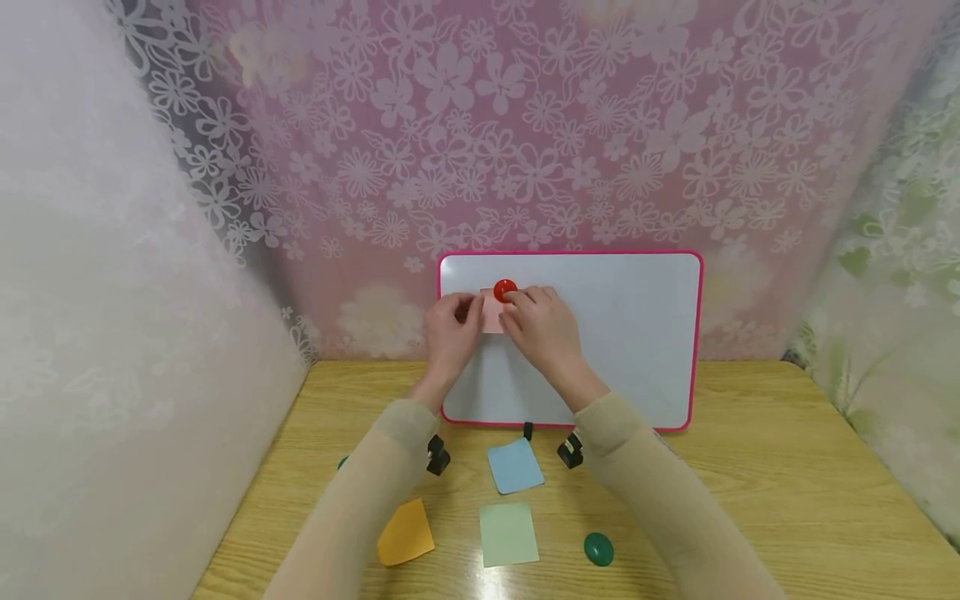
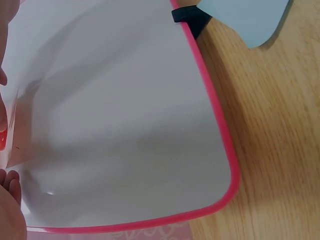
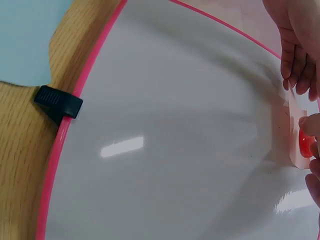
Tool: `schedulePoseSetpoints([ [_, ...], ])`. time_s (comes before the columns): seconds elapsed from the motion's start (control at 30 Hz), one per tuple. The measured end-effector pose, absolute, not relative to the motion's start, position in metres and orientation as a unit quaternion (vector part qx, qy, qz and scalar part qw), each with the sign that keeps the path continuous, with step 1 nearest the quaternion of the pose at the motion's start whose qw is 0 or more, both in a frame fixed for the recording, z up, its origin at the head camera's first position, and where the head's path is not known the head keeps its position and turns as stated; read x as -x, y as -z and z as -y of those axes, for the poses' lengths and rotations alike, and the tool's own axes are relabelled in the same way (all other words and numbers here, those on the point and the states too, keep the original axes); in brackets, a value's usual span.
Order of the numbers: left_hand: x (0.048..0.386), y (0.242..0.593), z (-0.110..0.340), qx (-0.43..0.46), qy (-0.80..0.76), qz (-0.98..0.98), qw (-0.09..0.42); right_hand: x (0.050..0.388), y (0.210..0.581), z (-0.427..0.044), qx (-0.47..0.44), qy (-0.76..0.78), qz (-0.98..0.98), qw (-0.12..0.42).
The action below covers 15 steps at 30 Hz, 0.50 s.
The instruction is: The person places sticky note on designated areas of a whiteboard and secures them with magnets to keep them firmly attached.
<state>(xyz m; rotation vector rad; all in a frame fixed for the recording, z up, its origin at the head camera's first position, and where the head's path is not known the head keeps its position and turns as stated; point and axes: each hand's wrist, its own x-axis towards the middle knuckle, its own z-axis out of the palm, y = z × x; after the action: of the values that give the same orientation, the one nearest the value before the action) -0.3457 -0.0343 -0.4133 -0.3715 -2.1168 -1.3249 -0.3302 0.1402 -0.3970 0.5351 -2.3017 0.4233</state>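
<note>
A pink sticky note (image 1: 492, 321) is against the upper left of a whiteboard (image 1: 630, 350) with a pink frame. My left hand (image 1: 453, 333) pinches the note's left edge between thumb and finger. At the note's top right, my right hand (image 1: 547, 329) holds a round red magnet (image 1: 505, 289) by its fingertips. From the right wrist view, the note (image 3: 295, 135) stands partly off the board surface, and the magnet (image 3: 305, 144) lies over it. Whether the magnet touches the board through the paper, I cannot tell.
On the wooden table lie a blue note (image 1: 516, 467), a pale green note (image 1: 509, 535), an orange note (image 1: 407, 533) and a green oval magnet (image 1: 598, 549). My left sleeve mostly hides another green thing (image 1: 342, 462). A black foot (image 3: 59, 102) supports the board's lower edge.
</note>
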Motion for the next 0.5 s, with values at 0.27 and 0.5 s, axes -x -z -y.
schedulePoseSetpoints([
  [0.27, 0.337, 0.423, 0.04, 0.155, 0.514, 0.797, 0.277, 0.319, 0.404, -0.145, -0.208, -0.178, 0.9, 0.339],
  [0.5, 0.329, 0.433, 0.046, 0.17, 0.521, 0.794, 0.264, 0.306, 0.409, -0.151, -0.217, -0.229, 0.891, 0.327],
])
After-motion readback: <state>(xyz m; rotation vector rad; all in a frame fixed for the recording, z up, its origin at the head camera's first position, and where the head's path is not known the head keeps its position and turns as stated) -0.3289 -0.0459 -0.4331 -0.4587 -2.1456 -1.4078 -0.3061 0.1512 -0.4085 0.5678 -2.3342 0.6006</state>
